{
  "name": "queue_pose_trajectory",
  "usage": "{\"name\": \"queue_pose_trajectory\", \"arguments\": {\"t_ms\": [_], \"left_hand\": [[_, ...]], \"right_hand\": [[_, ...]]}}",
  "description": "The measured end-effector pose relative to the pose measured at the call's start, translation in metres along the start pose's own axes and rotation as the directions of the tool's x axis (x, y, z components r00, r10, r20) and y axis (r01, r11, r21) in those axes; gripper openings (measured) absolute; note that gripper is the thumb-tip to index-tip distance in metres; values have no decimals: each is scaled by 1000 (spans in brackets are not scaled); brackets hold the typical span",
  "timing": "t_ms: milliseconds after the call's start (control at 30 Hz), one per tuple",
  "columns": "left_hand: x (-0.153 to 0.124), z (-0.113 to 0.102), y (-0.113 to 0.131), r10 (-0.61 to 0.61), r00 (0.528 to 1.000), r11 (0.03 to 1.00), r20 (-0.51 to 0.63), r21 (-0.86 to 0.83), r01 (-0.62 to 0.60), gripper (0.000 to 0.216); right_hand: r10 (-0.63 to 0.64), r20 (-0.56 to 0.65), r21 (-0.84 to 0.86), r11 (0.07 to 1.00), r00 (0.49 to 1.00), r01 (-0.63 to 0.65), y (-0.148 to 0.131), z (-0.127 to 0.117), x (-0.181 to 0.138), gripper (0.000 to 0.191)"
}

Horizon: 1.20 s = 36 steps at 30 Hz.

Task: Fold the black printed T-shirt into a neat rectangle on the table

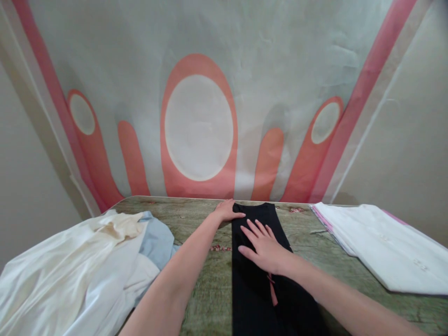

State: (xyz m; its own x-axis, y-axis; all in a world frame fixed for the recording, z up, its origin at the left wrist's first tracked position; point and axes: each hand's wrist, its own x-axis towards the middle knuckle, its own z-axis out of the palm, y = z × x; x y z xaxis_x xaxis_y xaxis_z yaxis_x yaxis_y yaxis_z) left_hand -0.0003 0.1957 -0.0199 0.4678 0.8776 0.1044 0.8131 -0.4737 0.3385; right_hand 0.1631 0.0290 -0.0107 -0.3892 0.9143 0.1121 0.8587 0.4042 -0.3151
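A black garment, folded into a long strip, lies on the table in front of me. Its far end reaches the table's back edge, and a narrow slit with a small pinkish tie shows near its middle. My left hand rests at the garment's far left corner, thumb stretched over the cloth and the other fingers partly hidden behind the hand. Fingers spread, my right hand lies flat on the black cloth, nearer to me. Neither hand grips anything that I can see.
A loose heap of cream, white and pale blue clothes covers the table's left side. On the right sits a flat stack of folded clothes, white on top with pink edges. The wood-patterned table meets a backdrop with coral shapes.
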Motion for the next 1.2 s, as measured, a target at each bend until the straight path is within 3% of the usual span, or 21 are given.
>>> {"name": "queue_pose_trajectory", "arguments": {"t_ms": [133, 267, 467, 633, 967, 1200], "left_hand": [[-7, -2, -6, -31, 999, 999, 42, 29, 30, 88], [-19, -1, -16, 2, 999, 1000, 47, 13, -3, 91], [-27, -7, -32, 27, 988, 994, -149, -102, -43, 36], [-20, -10, -39, 20, 981, 989, -192, -142, -48, 24], [1, -6, -27, -85, 979, 994, -183, -77, 72, 18], [-12, -11, -3, -91, 965, 995, -245, 26, 100, 18]], "right_hand": [[-147, 94, 33, 989, 985, 145, -37, 0, -24, 72], [-217, 174, 56, 976, 960, 210, -45, -5, -43, 73], [-243, 234, 89, 970, 941, 228, -45, -15, -57, 73], [-241, 238, 87, 970, 941, 226, -46, -16, -58, 74], [-247, 213, 77, 969, 945, 236, -44, -11, -57, 73], [-250, 198, 90, 968, 948, 236, -43, -13, -57, 75]]}}
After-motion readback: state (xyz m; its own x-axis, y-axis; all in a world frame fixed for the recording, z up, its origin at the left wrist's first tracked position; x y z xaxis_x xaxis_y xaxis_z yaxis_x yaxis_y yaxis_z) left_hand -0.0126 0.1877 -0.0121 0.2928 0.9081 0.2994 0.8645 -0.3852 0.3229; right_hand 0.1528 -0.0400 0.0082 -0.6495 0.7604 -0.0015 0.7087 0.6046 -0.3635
